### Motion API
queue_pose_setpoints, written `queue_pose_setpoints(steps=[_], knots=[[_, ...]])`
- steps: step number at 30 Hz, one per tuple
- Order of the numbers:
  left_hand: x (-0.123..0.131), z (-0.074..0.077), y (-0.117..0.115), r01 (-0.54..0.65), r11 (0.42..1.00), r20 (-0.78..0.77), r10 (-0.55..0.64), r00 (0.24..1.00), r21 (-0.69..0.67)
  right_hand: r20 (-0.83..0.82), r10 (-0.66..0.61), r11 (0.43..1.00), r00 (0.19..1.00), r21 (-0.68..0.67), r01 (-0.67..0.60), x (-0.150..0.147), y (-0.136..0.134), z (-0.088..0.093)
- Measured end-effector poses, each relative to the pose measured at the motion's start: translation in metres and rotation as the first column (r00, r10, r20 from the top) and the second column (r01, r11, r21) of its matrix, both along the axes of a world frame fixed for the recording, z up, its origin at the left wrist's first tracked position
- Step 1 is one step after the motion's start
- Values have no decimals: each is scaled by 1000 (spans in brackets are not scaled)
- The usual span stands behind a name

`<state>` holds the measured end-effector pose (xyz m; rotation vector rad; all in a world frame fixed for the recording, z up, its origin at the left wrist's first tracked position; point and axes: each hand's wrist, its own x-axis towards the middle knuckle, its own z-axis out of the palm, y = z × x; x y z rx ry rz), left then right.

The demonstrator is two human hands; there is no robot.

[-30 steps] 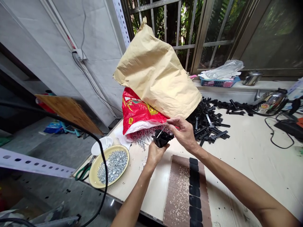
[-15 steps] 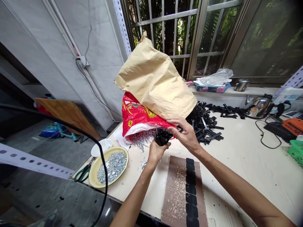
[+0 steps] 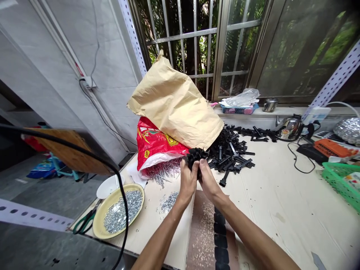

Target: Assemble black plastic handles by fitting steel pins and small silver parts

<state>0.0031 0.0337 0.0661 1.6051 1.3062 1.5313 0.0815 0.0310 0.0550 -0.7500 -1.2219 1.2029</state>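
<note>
A bunch of black plastic pieces [image 3: 196, 154] with long stems and wider ends is gripped upright between both hands. My left hand [image 3: 187, 182] wraps its left side, and my right hand [image 3: 208, 180] closes on it from the right, thumbs close together. Just behind lies a heap of similar black pieces [image 3: 233, 150], one of them [image 3: 224, 179] lying apart near my right hand. Below my hands is a brown board [image 3: 201, 232] with pale specks and a row of black rounded-square pads [image 3: 221, 240]. The lower part of the bunch is hidden by my fingers.
A red bag [image 3: 160, 140] spilling metal nails [image 3: 163, 170] lies under a tan paper sack [image 3: 174, 101]. Left are a yellow bowl [image 3: 97, 228] of small metal parts, a white bowl [image 3: 105, 187] and scissors [image 3: 84, 223]. A kettle [image 3: 291, 127] and green basket [image 3: 337, 176] stand right.
My right hand has come in from the heap's side and joined my left hand around the bunch, which looks fuller. A single black piece now lies at the heap's front. The view has shifted rightward.
</note>
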Motion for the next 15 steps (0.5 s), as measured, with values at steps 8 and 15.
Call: queue_pose_setpoints(steps=[8,15], knots=[[-11,-18,24,293,955,-120,-297,947,-44,-89,19,991,996,-133,-30,18,13,-19],[2,-17,17,311,944,37,-308,951,-112,186,-132,986,974,122,110,25,16,-10]])
